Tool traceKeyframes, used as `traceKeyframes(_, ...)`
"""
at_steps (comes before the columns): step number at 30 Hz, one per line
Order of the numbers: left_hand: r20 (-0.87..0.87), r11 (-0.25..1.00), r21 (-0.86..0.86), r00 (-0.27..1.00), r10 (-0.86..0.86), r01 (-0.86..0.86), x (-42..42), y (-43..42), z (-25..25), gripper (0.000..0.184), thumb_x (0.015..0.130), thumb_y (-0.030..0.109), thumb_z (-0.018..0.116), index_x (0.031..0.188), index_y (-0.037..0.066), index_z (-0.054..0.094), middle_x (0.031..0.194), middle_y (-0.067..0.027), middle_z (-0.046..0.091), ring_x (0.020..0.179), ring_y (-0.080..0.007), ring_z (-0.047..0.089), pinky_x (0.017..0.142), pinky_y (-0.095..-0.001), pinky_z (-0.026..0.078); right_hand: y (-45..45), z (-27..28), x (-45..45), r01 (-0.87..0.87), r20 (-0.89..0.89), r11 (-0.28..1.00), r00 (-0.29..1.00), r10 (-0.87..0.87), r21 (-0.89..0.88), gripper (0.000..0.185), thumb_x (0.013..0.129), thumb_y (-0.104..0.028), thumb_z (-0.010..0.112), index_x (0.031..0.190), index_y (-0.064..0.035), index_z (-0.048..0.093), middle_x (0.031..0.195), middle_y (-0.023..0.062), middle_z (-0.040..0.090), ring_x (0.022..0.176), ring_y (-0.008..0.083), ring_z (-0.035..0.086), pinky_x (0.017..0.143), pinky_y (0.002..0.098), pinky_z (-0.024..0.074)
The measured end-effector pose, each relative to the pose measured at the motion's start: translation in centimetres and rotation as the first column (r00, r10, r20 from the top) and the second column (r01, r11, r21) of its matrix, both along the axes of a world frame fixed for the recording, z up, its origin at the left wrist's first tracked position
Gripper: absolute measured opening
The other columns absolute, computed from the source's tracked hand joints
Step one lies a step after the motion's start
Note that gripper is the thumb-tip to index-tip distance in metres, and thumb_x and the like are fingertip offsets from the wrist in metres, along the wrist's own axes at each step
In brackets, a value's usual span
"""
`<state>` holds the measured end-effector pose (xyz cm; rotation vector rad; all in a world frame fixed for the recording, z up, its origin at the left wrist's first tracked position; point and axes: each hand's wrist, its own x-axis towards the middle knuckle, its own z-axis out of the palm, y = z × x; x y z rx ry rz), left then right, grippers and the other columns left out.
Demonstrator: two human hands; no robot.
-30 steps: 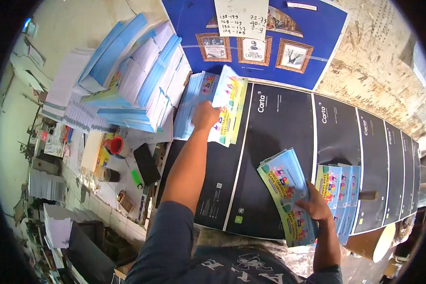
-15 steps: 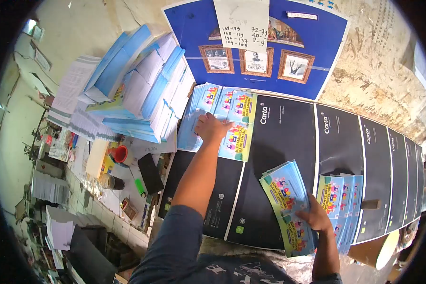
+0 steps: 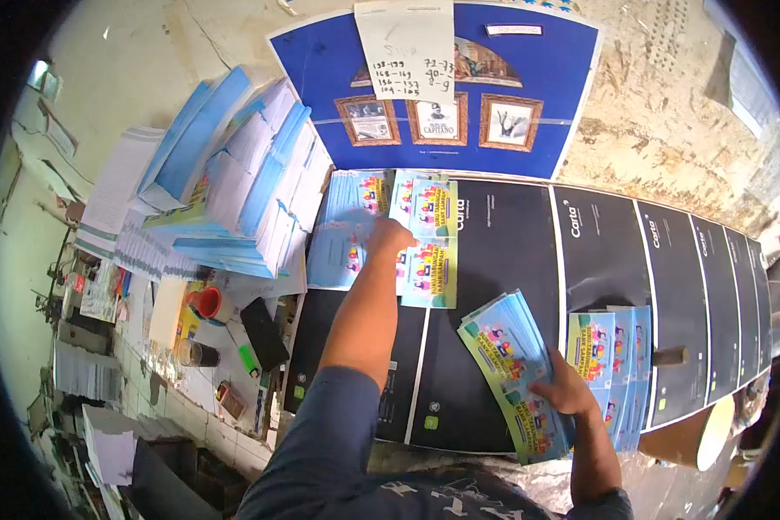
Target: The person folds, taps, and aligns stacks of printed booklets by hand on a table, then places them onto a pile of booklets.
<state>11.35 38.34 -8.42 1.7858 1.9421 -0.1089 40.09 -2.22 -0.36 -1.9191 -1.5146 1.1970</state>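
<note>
My left hand [image 3: 392, 237] is at the far left of the black table top, its fingers closed on the left part of a printed cover sheet [image 3: 433, 217] with yellow lettering. Beside that sheet lies a fanned pile of the same blue printed covers [image 3: 342, 247]; a narrow gap shows between them at the top. Near the front edge, my right hand [image 3: 568, 388] grips the right side of a stack of matching covers [image 3: 511, 373], tilted on the table, thumb on top. More covers [image 3: 615, 347] lie fanned out just right of that hand.
Tall piles of blue-and-white paper [image 3: 234, 173] stand at the left. A side surface holds a red cup [image 3: 206, 303], a black phone [image 3: 264, 334] and a green lighter [image 3: 249, 360]. A blue board [image 3: 477, 156] leans against the wall. A wooden block [image 3: 670, 356] sits at the right.
My left hand has slid right across the pile, and the cover sheet under it has shifted right. My right hand still holds its stack. The whole view has shifted slightly.
</note>
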Motion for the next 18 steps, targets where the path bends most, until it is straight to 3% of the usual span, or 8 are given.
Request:
traceKeyframes(2, 0.061, 0.991, 0.132, 0.997, -0.040, 0.032, -0.3, 1.8, -4.4, 0.080, 0.077, 0.039, 0.080, 0.140, 0.001, 0.049, 0.139, -0.0224, 0.056, 0.130, -0.0367, 0.054, 0.105, -0.0482, 0.045, 0.1, 0.5, -0.3, 0.007, -0.012, 1.000, 1.000, -0.008, -0.015, 0.085, 0.082, -0.025, 0.076, 0.146, 0.0098, 0.033, 0.127, 0.0322, 0.059, 0.122, 0.0422, 0.058, 0.102, 0.0414, 0.0452)
traceKeyframes(5, 0.216, 0.960, 0.279, 0.974, -0.070, 0.007, 0.6, -3.7, 4.3, 0.062, 0.083, 0.026, 0.068, 0.136, 0.000, 0.049, 0.125, -0.0276, 0.063, 0.116, -0.0422, 0.062, 0.097, -0.0482, 0.049, -0.1, -0.3, -0.2, -0.009, 0.072, 1.000, 0.997, 0.009, 0.001, 0.085, 0.083, -0.027, 0.074, 0.146, 0.0097, 0.032, 0.130, 0.0328, 0.057, 0.126, 0.0422, 0.055, 0.104, 0.0417, 0.0443)
traceKeyframes(6, 0.385, 0.964, 0.263, 0.921, -0.062, -0.045, -1.0, -3.2, 4.4, 0.060, 0.082, 0.025, 0.068, 0.134, 0.000, 0.051, 0.120, -0.0273, 0.065, 0.111, -0.0428, 0.064, 0.094, -0.0489, 0.050, -0.3, -0.7, -0.3, -0.039, 0.134, 0.998, 0.991, 0.032, 0.054, 0.085, 0.084, -0.028, 0.073, 0.147, 0.0094, 0.031, 0.126, 0.0331, 0.059, 0.119, 0.0426, 0.059, 0.100, 0.0427, 0.0471)
traceKeyframes(7, 0.484, 0.911, 0.409, 0.859, -0.169, -0.051, -2.6, -2.7, 3.9, 0.053, 0.080, 0.015, 0.072, 0.128, -0.003, 0.058, 0.113, -0.0223, 0.069, 0.102, -0.0314, 0.068, 0.086, -0.0429, 0.054, -0.5, -0.6, -0.3, -0.071, 0.202, 0.993, 0.978, 0.050, 0.098, 0.085, 0.084, -0.028, 0.072, 0.147, 0.0091, 0.029, 0.121, 0.0333, 0.061, 0.113, 0.0431, 0.063, 0.096, 0.0437, 0.0499)
traceKeyframes(8, 0.479, 0.929, 0.368, 0.847, -0.231, 0.045, -3.0, -5.7, 8.9, 0.054, 0.083, 0.018, 0.066, 0.132, 0.001, 0.052, 0.119, -0.0244, 0.067, 0.109, -0.0380, 0.066, 0.091, -0.0466, 0.051, -0.8, 0.5, -0.6, -0.027, 0.124, 0.997, 0.992, 0.019, 0.066, 0.084, 0.085, -0.027, 0.071, 0.147, 0.0086, 0.028, 0.114, 0.0329, 0.064, 0.103, 0.0442, 0.066, 0.090, 0.0460, 0.0521)
traceKeyframes(10, 0.263, 0.886, 0.436, 0.919, -0.294, 0.158, -7.1, -7.1, 10.1, 0.048, 0.085, 0.012, 0.065, 0.129, 0.000, 0.053, 0.117, -0.0256, 0.067, 0.109, -0.0402, 0.066, 0.093, -0.0463, 0.050, -1.9, 3.5, -1.8, 0.051, 0.049, 0.999, 0.997, -0.051, 0.012, 0.083, 0.085, -0.026, 0.069, 0.147, 0.0081, 0.027, 0.107, 0.0324, 0.066, 0.094, 0.0453, 0.068, 0.084, 0.0483, 0.0543)
traceKeyframes(13, 0.012, 0.834, 0.473, 0.944, -0.329, 0.284, -8.0, -15.2, 16.3, 0.043, 0.088, 0.010, 0.063, 0.128, 0.003, 0.049, 0.115, -0.0268, 0.066, 0.106, -0.0465, 0.063, 0.089, -0.0511, 0.049, -3.2, 6.5, -3.1, 0.181, 0.296, 0.980, 0.943, -0.150, -0.079, 0.075, 0.085, -0.021, 0.068, 0.146, 0.0050, 0.031, 0.103, 0.0356, 0.065, 0.090, 0.0507, 0.066, 0.083, 0.0529, 0.0531)
traceKeyframes(18, -0.117, 0.840, 0.384, 0.922, -0.368, 0.384, -9.8, -20.8, 12.9, 0.042, 0.089, 0.010, 0.063, 0.128, 0.006, 0.049, 0.110, -0.0246, 0.066, 0.103, -0.0456, 0.063, 0.086, -0.0522, 0.049, -5.2, 3.2, -4.1, 0.084, 0.417, 0.991, 0.901, -0.119, 0.102, 0.071, 0.085, -0.013, 0.056, 0.146, 0.0094, 0.028, 0.097, 0.0337, 0.067, 0.078, 0.0477, 0.068, 0.074, 0.0534, 0.0552)
